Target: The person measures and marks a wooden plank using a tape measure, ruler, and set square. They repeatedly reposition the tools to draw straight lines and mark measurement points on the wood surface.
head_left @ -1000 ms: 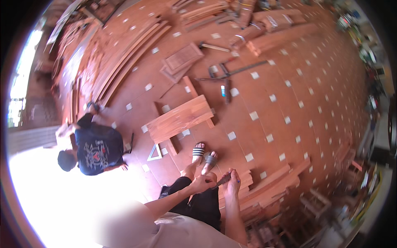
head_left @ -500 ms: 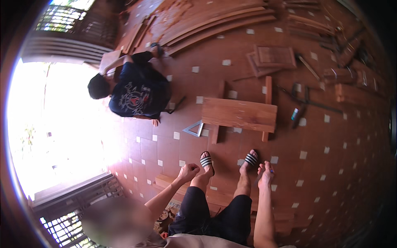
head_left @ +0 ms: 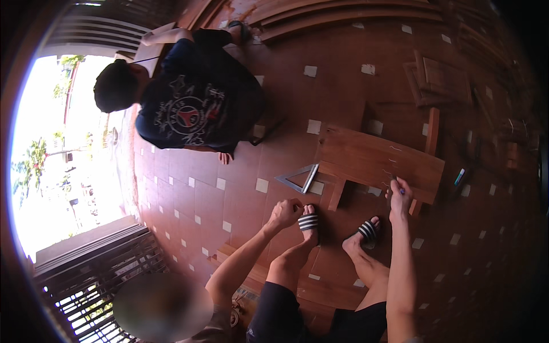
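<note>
My right hand is closed around a slim thing with a bluish end, too small to tell its kind. It is at the near edge of a reddish-brown wooden board, which carries a few pale wavy marks and rests across two wooden bearers. To the left, my left hand is held with curled fingers above the floor, close to my sandalled left foot. Whatever is in those fingers, if anything, does not show. A metal triangular square lies on the floor by the board's left end.
A person in a dark shirt crouches at the left, one hand low near the floor. Long timbers lie at the back, panels at the back right. A tube with a blue-green end is right of the board.
My view has shifted and come closer to the board. My right hand has moved forward from beside my foot to the board's near edge. The left hand stays curled near my foot.
</note>
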A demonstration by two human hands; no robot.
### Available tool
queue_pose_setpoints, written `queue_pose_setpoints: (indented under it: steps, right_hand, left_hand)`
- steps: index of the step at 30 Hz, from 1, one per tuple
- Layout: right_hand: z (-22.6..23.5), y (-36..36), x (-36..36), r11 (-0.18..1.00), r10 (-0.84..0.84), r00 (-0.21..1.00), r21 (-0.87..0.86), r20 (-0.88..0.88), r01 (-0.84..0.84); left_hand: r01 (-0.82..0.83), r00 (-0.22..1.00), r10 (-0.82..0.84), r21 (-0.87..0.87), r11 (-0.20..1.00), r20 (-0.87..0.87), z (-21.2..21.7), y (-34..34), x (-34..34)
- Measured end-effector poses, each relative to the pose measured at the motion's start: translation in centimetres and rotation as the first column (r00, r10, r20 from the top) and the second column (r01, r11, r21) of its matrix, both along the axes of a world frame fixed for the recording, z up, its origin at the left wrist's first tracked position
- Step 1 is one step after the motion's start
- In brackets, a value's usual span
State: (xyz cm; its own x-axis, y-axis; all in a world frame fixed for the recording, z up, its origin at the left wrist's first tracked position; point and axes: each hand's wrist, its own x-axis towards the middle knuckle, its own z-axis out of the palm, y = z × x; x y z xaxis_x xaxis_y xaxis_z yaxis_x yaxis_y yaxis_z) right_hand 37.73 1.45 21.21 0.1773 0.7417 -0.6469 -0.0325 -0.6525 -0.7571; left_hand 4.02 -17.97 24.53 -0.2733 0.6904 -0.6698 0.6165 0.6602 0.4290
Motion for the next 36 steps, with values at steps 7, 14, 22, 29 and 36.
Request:
queue_pose_setpoints:
  steps: [7, 14, 22, 29, 36]
  right_hand:
    - [-13.0, 8.8, -7.7, 0.651, 0.452, 0.744, 0.388, 0.492, -0.652]
    - [-20.8, 13.2, -12.8, 0.196, 0.333, 0.599, 0.568, 0.728, -0.8]
    - [-23.7, 13.3, -14.7, 0.084, 0.156, 0.469, 0.462, 0.869, -0.883]
    - [-24.2, 13.0, -14.7, 0.056, 0.131, 0.456, 0.453, 0.88, -0.89]
    - [-24.6, 12.5, -14.7, 0.049, 0.097, 0.387, 0.383, 0.917, -0.922]
  left_hand:
    - [0.129, 0.988, -0.098, 0.304, 0.944, -0.117, -16.2, 5.7, -4.2]
    - [0.306, 0.952, -0.259, 0.491, 0.815, -0.163, -24.6, 9.5, -4.5]
    - [0.403, 0.907, -0.39, 0.591, 0.699, -0.158, -26.8, 10.3, -4.6]
    - [0.298, 0.941, -0.333, 0.625, 0.721, -0.065, -27.6, 9.9, -4.1]
    - [0.274, 0.947, -0.317, 0.624, 0.732, -0.044, -28.0, 9.9, -4.2]
